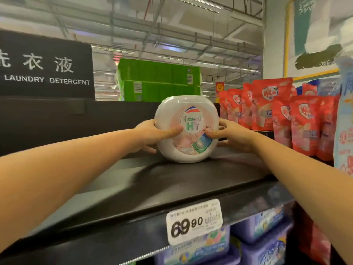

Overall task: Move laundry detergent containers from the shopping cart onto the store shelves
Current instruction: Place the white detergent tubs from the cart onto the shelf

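Head view has the left hand and right hand clasping opposite sides of the round white detergent tub, which seems to stand on its curved edge on the black top shelf, so releasing it unsteadied could let it roll or topple

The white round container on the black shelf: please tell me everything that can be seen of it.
The white container is a rounded tub of glossy plastic, standing on edge, broad face toward the camera. Its round label reads Fresh HY, above pink print and a blue-green pod picture. Its bottom seems to rest on the black shelf. The left hand grips its left side and the right hand its right side, thumbs on the front. Red pouches stand apart to its right.
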`<control>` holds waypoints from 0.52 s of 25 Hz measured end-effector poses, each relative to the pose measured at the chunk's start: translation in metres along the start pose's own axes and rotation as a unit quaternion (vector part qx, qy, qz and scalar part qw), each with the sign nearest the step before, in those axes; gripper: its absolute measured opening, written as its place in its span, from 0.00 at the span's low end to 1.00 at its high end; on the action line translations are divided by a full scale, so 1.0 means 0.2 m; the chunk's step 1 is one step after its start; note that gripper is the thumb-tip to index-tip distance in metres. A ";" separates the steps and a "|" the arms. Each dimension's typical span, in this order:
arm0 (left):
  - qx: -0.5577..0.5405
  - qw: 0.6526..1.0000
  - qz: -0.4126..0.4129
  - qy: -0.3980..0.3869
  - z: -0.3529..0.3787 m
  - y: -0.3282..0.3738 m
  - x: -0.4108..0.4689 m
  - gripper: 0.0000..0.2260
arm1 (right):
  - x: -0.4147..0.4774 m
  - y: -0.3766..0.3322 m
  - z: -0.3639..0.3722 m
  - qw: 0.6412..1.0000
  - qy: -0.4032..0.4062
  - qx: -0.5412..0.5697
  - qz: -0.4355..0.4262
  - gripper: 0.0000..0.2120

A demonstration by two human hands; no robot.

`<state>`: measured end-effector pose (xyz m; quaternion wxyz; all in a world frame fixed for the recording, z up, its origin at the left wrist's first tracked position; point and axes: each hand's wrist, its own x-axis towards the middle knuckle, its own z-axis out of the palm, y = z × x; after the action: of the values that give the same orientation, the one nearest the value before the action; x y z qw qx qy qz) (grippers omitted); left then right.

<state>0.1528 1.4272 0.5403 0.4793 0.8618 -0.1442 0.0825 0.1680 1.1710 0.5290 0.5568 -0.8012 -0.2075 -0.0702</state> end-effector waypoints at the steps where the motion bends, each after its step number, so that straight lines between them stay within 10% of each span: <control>1: 0.008 1.000 -0.005 0.017 0.02 -0.01 0.06 0.38 | 0.05 0.02 -0.02 1.000 0.001 -0.003 0.012 0.27; 13: 0.032 0.988 0.010 0.149 0.24 -0.13 0.54 0.37 | 0.45 0.12 -0.17 0.977 0.111 -0.176 0.053 0.23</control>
<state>0.2638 1.3810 0.5238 0.4666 0.8534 -0.0772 0.2190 0.2634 1.1558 0.5515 0.4298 -0.8836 -0.0859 -0.1646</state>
